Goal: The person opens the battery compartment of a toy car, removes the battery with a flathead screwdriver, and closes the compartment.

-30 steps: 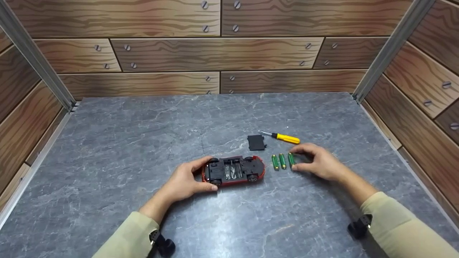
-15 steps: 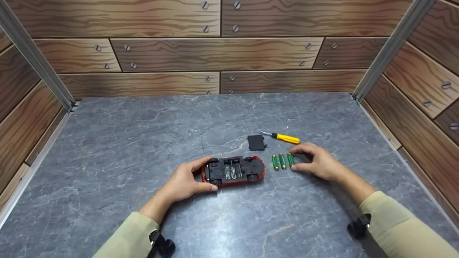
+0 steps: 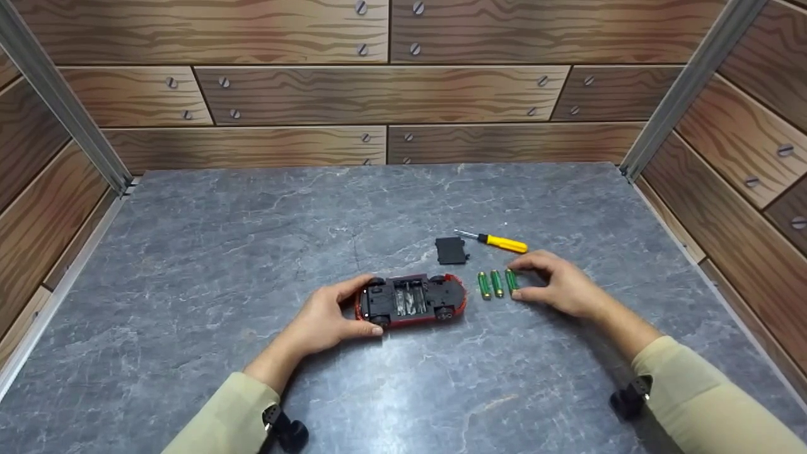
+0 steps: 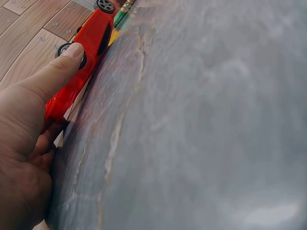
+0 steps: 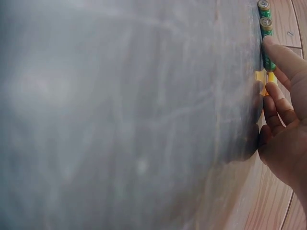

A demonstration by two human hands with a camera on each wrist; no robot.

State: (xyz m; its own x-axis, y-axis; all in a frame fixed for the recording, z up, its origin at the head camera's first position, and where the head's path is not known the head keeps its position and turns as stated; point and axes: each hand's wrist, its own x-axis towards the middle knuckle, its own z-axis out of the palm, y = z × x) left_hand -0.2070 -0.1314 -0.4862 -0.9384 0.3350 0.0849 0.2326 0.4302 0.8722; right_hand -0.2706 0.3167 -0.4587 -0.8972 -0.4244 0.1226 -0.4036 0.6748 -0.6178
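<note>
A red toy car (image 3: 411, 300) lies upside down, its black underside up and its battery compartment uncovered. My left hand (image 3: 328, 315) grips the car's left end between thumb and fingers. In the left wrist view the thumb lies across a wheel on the red side of the car (image 4: 91, 43). Several green batteries, three in a row, lie right of the car: a left one (image 3: 483, 285), a middle one (image 3: 497, 284) and a right one (image 3: 511, 282). My right hand (image 3: 558, 287) pinches the right battery end to end, with thumb at the near end and fingers at the far end.
A black battery cover (image 3: 451, 251) lies behind the car. Beside it is a yellow-handled screwdriver (image 3: 504, 243), its shaft pointing left. The grey marbled table (image 3: 252, 221) is bordered by wood-patterned walls (image 3: 378, 94) at the back and both sides.
The right battery has shifted very slightly left towards the other two, at the right hand's fingertips. The left hand and the car stay in place.
</note>
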